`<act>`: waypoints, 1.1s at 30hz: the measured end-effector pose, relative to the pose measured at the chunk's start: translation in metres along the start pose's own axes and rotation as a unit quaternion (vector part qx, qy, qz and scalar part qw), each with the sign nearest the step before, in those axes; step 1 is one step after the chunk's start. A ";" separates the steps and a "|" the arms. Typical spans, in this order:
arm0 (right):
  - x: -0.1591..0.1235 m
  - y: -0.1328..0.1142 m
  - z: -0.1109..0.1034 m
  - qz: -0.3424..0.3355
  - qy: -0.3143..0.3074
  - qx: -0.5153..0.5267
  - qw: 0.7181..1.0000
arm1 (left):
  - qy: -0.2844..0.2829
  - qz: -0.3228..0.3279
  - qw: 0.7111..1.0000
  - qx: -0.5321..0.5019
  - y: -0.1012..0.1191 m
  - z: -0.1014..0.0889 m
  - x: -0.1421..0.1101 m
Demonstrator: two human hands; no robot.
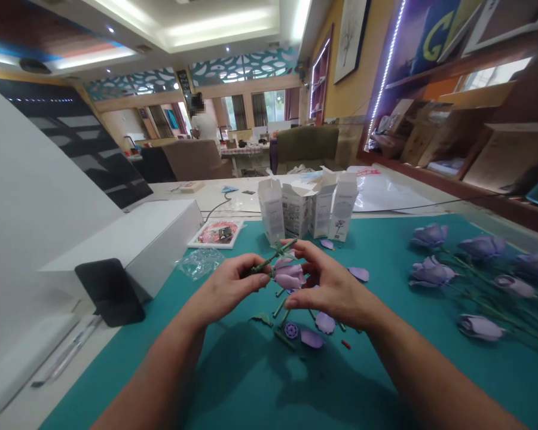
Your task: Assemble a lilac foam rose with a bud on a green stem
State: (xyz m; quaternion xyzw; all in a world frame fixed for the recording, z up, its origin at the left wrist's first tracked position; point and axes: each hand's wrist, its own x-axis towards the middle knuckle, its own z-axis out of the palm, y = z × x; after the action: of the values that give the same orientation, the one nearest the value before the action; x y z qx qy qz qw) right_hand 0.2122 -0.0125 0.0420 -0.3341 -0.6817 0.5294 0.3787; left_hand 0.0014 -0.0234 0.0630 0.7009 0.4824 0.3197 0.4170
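Note:
Above the mat, my left hand pinches the green stem of a light purple toy rose between thumb and fingers. The stem slants up to the right, with small leaf pieces on it. From the other side, my right hand curves its fingers around the flower head; some fingertips are hidden behind it. Below the hands lie loose parts: purple petals, a round purple lattice piece, several green stem pieces, a green leaf and a small red piece.
Assembled purple roses lie at the right of the teal mat. Several opened white boxes stand behind my hands. A crumpled clear bag, a framed tray and a propped black phone are leftward. A person stands far back.

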 end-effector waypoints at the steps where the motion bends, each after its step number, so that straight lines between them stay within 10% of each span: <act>1: 0.000 -0.002 0.001 -0.001 0.014 -0.008 1.000 | 0.003 0.002 1.000 -0.003 0.000 0.001 0.001; 33: -0.003 -0.006 -0.005 -0.022 0.083 -0.030 0.996 | 0.045 0.030 0.998 0.014 -0.002 0.007 0.005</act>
State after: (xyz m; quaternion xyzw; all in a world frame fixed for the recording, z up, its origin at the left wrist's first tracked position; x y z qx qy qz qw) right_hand 0.2174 -0.0139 0.0478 -0.3729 -0.6707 0.4710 0.4351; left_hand 0.0082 -0.0198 0.0581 0.7058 0.4834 0.3567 0.3753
